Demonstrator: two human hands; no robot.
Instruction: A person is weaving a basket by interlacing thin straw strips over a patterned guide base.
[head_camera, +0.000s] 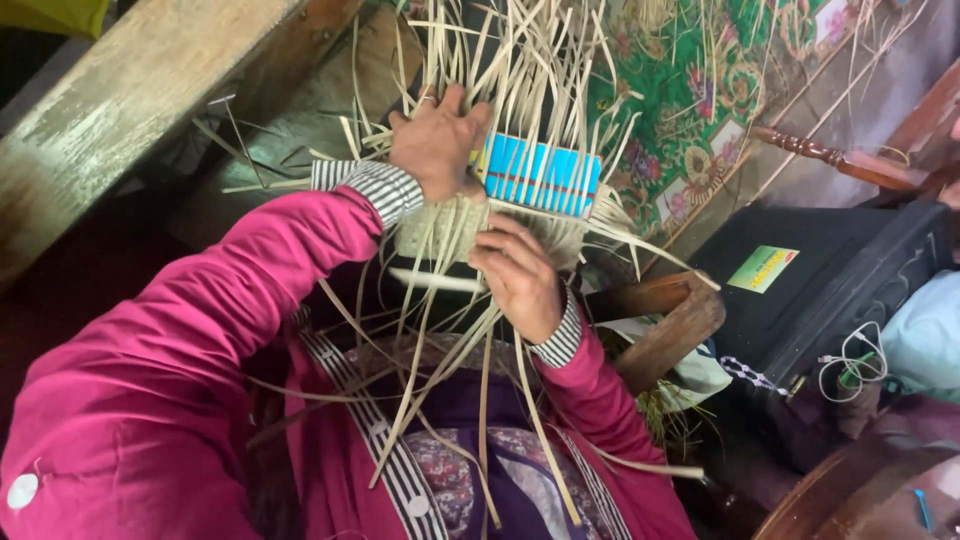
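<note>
A half-woven basket (455, 225) of pale cane strips rests in my lap, with a band of blue weave (540, 175) on its far side. Long loose strips (520, 70) fan out away from me and others hang down over my lap. My left hand (437, 145) lies on top of the basket beside the blue band, fingers curled among the strips. My right hand (520, 275) grips the woven part from the near side, pinching a strip. Both arms are in magenta sleeves with striped cuffs.
A worn wooden beam (130, 100) runs along the upper left. A green patterned cloth (700, 90) lies at the upper right. A black case (830, 280) with a white cable sits at right, beside a curved wooden piece (670, 330) and a turned wooden rail (830, 155).
</note>
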